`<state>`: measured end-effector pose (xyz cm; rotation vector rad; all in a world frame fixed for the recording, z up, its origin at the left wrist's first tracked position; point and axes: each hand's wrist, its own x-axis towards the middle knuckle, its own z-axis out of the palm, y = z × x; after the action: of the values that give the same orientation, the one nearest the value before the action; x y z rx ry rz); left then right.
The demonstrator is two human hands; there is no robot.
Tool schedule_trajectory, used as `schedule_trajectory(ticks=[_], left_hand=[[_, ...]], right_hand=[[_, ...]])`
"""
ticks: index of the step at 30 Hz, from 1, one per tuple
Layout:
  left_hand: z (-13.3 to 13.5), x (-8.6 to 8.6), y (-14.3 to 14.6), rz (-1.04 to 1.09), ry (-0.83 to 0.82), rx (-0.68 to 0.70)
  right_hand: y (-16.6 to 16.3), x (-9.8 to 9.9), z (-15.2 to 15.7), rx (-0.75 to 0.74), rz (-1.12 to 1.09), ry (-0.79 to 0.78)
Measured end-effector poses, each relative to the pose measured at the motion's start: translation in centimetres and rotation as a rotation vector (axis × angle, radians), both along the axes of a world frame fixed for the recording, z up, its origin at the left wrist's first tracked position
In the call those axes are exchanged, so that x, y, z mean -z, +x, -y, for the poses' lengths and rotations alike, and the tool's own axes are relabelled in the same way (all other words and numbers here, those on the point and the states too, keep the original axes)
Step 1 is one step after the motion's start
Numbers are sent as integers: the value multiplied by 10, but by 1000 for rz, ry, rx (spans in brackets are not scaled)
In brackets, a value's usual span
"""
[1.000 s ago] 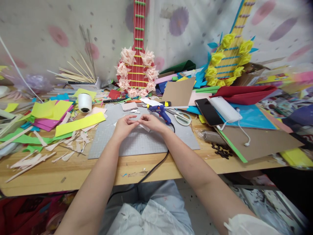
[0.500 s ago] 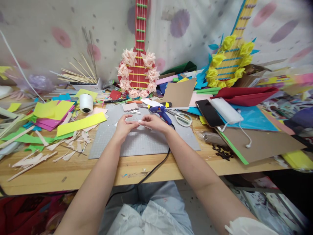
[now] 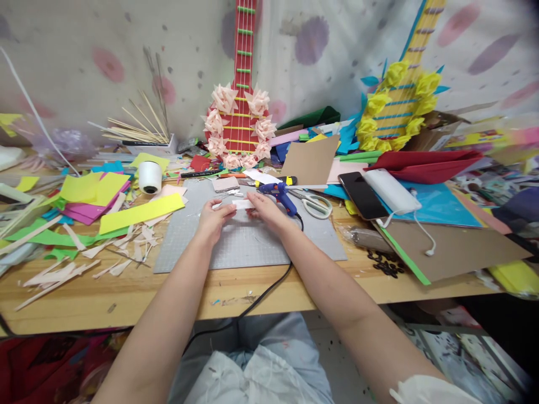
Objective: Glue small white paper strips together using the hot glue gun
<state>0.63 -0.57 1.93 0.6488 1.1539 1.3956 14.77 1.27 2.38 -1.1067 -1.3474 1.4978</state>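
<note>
Both hands meet over the grey cutting mat (image 3: 248, 247). My left hand (image 3: 213, 216) and my right hand (image 3: 266, 209) pinch the two ends of a small pale paper strip (image 3: 240, 205), stretched flat between the fingertips. A blue hot glue gun (image 3: 281, 196) lies just right of my right hand, its black cord (image 3: 261, 294) running off the table's front edge. White-handled scissors (image 3: 315, 204) lie beyond the glue gun.
Coloured paper sheets (image 3: 95, 191), a yellow strip (image 3: 141, 212) and pale offcuts (image 3: 76, 264) litter the left. A white spool (image 3: 150, 177) stands behind. A red paper guitar (image 3: 238, 126) and a yellow one (image 3: 393, 118) lean on the wall. Phone (image 3: 360, 194), power bank (image 3: 389, 191) and cardboard (image 3: 455, 247) lie right.
The hands have moved slightly away from me and apart, and the pale strip now lies pulled out flat between them instead of bunched at the fingertips.
</note>
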Motion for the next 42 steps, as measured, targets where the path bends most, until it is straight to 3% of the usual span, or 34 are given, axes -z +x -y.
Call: schedule_trajectory(ticks=[3,7,15,23,32,42], left_hand=[[-4,0,2,163,43,-150],[-6,2,4,293,63,-235],[-5,8,8,297,78,-144],[-2,2,7,312,29,-35],[-2,0,8,293,-2,-103],[-1,4,7,204,19,-31]], right_hand=[[-12,3,5,22,-194,-147],[-24,6,12,10,-285,-106],[-31,13,11,123,-314,-10],[-29,11,13,63,-392,-72],[-24,3,9,291,-549,-106],[-21,-2,9,284,-493,-48]])
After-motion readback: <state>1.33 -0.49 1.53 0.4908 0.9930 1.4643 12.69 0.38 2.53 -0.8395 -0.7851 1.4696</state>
